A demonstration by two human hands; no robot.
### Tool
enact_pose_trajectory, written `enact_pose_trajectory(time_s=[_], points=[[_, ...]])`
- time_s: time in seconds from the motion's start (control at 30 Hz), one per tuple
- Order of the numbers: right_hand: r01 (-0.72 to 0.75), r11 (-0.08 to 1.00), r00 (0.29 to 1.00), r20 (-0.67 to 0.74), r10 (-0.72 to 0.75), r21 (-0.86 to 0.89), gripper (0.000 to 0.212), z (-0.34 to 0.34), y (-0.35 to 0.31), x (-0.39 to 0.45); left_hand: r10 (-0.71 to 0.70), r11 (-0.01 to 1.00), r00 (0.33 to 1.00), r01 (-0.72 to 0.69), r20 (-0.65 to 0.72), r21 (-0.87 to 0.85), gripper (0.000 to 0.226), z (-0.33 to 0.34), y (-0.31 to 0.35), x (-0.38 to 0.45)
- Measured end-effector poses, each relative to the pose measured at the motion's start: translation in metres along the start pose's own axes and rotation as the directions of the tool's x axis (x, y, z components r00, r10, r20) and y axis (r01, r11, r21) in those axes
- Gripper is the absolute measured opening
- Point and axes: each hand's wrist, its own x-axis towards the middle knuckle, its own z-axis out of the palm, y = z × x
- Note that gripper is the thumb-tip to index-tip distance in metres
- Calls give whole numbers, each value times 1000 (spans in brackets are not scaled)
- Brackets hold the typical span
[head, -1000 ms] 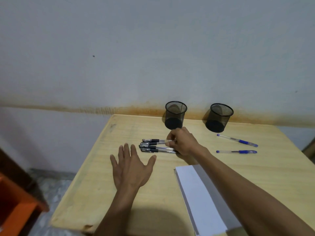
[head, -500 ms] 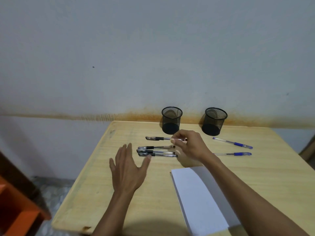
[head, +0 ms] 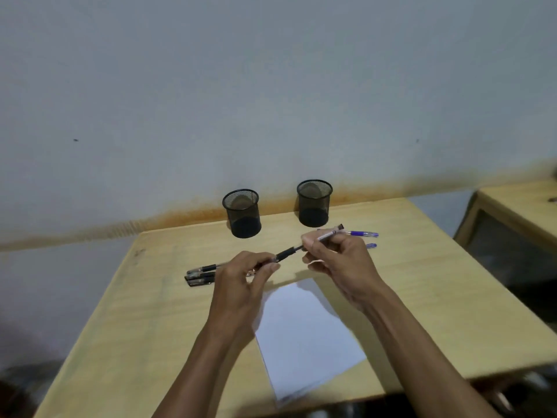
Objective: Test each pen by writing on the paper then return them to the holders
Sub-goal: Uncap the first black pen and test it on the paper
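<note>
Wooden desk (head: 422, 297) against a pale wall carries two empty mesh holders (head: 241, 213) (head: 314, 203), a white paper sheet (head: 304, 336) and a cluster of black pens (head: 200, 275) at left. Since a second ago one black pen (head: 327, 233) has left that cluster and now hangs above the desk, pinched in the right hand (head: 337, 260). The left hand (head: 241, 285), flat on the desk before, has risen and closed its fingertips on the cap end (head: 284, 254). Judgement: uncapping under way; writing not begun. Two blue pens (head: 363, 234) lie beyond, untested.
</note>
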Motion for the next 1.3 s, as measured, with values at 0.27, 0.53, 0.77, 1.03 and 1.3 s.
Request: enact_pose_trajectory(time_s=[0.27,0.53,0.77,1.03,1.3], points=[[9,996,999,46,-13,88,20,-7,11,3,45,996,998,-49,52,70,7,17,11,7],[-26,914,988,-128,84,404,16,-35,13,33,-221,974,975,220,8,61,7,-26,-12,9],[-25,998,990,-138,31,49,13,-43,21,32,-205,927,971,234,-126,294,4,-52,-60,-6],[-38,997,990,-140,28,-69,14,-2,29,-4,-293,822,938,346,-185,453,6,-58,-97,-8],[-103,993,975,-190,112,58,22,35,40,-28,-15,850,972,135,-233,510,25,-45,-93,-23]])
